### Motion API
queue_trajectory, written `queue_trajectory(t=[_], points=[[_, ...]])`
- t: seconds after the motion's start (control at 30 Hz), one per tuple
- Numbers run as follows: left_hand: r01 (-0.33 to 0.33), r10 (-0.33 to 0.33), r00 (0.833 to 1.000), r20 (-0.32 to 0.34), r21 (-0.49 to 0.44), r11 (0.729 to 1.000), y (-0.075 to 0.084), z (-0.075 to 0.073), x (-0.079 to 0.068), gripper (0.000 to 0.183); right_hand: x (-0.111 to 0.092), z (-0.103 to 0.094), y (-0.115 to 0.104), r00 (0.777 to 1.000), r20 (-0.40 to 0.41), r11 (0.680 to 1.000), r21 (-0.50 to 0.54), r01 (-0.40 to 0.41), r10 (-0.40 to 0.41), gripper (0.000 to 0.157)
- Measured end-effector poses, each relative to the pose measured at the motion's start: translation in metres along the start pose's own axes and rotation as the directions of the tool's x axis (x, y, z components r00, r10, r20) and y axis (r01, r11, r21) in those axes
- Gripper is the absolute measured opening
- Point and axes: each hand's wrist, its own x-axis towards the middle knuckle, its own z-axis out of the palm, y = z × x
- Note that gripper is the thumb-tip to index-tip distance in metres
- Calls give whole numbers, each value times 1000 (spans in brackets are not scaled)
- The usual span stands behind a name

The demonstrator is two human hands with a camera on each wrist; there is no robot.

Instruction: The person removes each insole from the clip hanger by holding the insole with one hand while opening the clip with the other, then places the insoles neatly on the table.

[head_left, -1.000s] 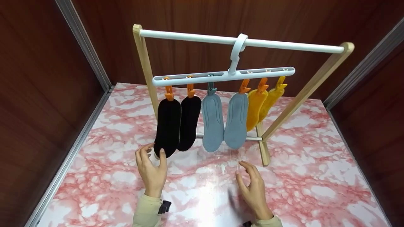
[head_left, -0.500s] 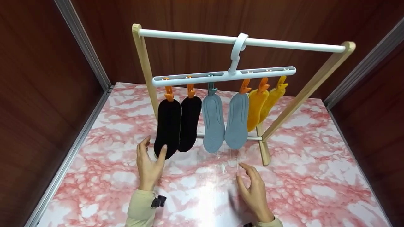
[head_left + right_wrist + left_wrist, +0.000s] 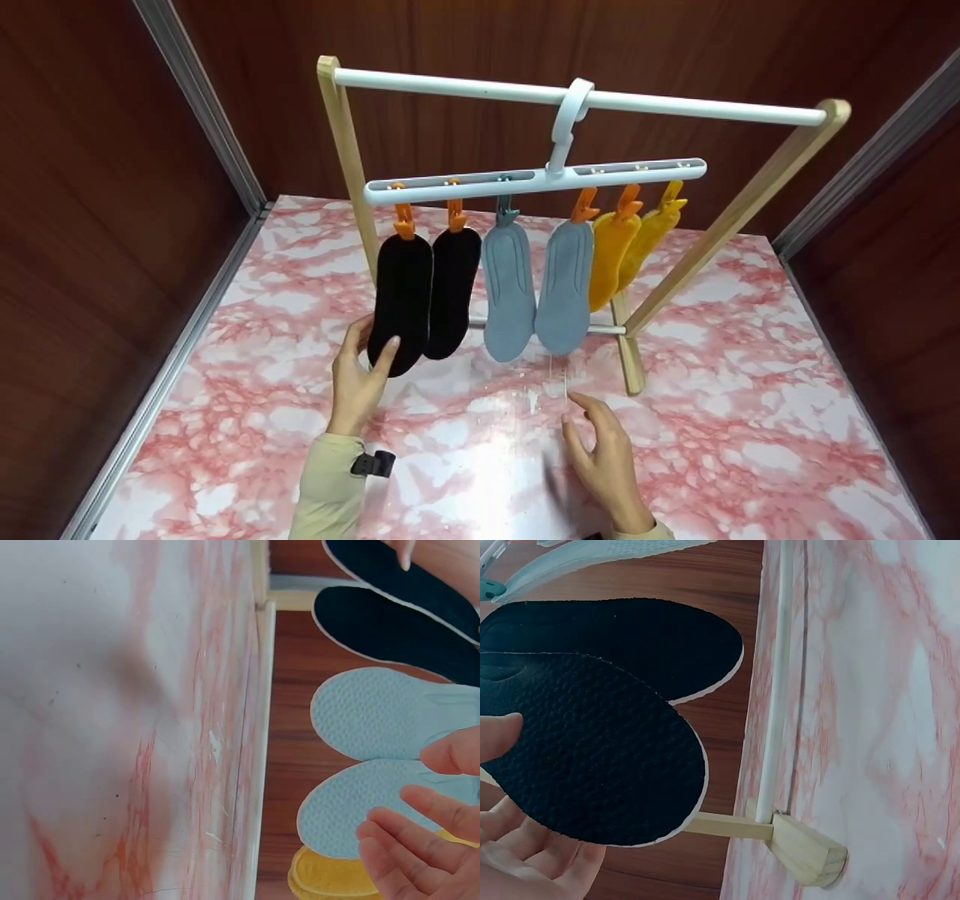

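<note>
From a white clip hanger (image 3: 457, 190) hang a pair of black insoles, a pair of grey-blue ones and a yellow pair. My left hand (image 3: 356, 390) holds the toe-down lower end of the outermost black insole (image 3: 403, 292), thumb on its front and fingers behind, as the left wrist view also shows. The second black insole (image 3: 454, 292) hangs right beside it. Below the grey-blue insoles (image 3: 564, 300), my right hand (image 3: 606, 457) is held with its fingers loosely bent and nothing in them. The yellow insoles (image 3: 609, 259) are partly hidden behind.
Orange, teal and yellow clips grip the insoles, among them an orange clip (image 3: 404, 221). The hanger hooks over the white bar (image 3: 465, 86) of a wooden-legged rack (image 3: 739, 214). A pink-and-white marbled tabletop (image 3: 720, 450) lies below, with brown panel walls (image 3: 90, 187) around it.
My left hand has risen slightly, and its fingers have moved in behind the outermost black insole while the thumb went further up its front. The right hand has barely moved.
</note>
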Motion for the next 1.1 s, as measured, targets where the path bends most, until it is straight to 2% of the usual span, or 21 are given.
queue_trajectory(t=[0.1, 0.33, 0.57, 0.77, 1.0, 1.1], points=[[13, -13, 1000, 24, -6, 1000, 14, -1, -1, 35, 0, 0, 0, 1000, 4, 1000, -4, 5, -5, 33], [5, -5, 1000, 17, -14, 1000, 12, 1, -1, 25, 0, 1, -1, 1000, 29, 1000, -5, -9, 9, 32], [58, -59, 998, -2, -135, 989, 10, 0, -2, 20, 0, 2, -2, 1000, 29, 1000, 3, 9, -9, 32], [89, -89, 996, 4, -139, 986, 8, 0, -3, 18, 2, 4, -4, 999, 38, 1000, 20, 1, -2, 33], [73, -75, 997, -12, -152, 986, -24, 7, 1, 18, 13, 6, -11, 998, 46, 996, 80, 36, -40, 33], [64, -66, 998, -6, -160, 985, -30, 7, 2, 20, 20, 10, -16, 996, 43, 988, 140, 69, -76, 33]])
